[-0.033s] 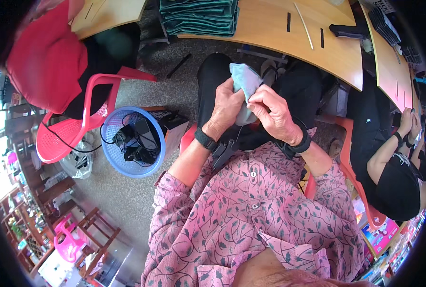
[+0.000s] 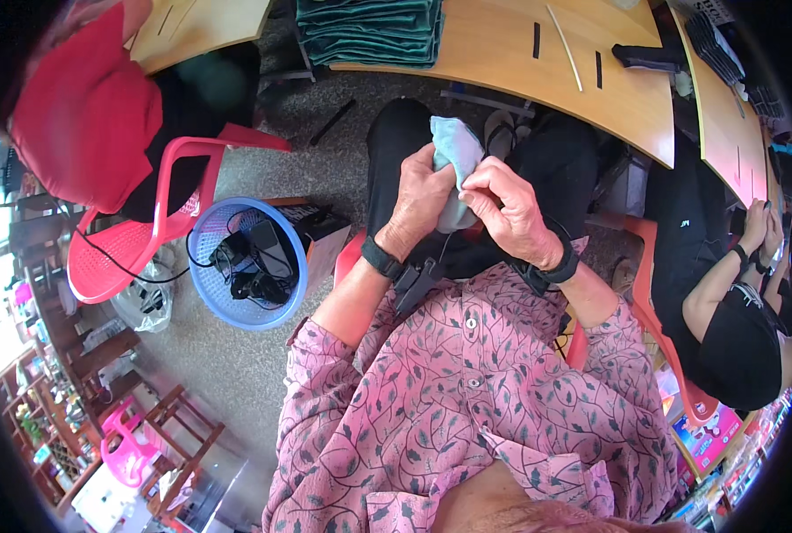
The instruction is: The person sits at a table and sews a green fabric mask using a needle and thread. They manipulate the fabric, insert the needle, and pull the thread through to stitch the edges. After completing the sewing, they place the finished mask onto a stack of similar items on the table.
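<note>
Above my lap I hold a light blue-grey piece of soft cloth point(image 2: 456, 142), bunched and folded, its rounded end pointing away from me. My left hand point(image 2: 420, 197) is closed around its left side, the thumb lying on top. My right hand point(image 2: 507, 206) is closed in a pinch at the cloth's right edge. Whether something small, such as a thread or needle, sits between those fingertips is too small to tell. A lower part of the cloth hangs between my two hands. Each wrist wears a black band.
A wooden table point(image 2: 494, 62) ahead bears a stack of dark green folded cloth point(image 2: 369, 34) and a thin pale stick point(image 2: 565, 49). At left are a blue basket point(image 2: 202, 289) of black cables and a pink chair point(image 2: 103, 258) with a person in red. Another person point(image 2: 725, 329) sits at right.
The far end of the cloth has tipped very slightly to the right. Both my hands keep nearly the same place and grip.
</note>
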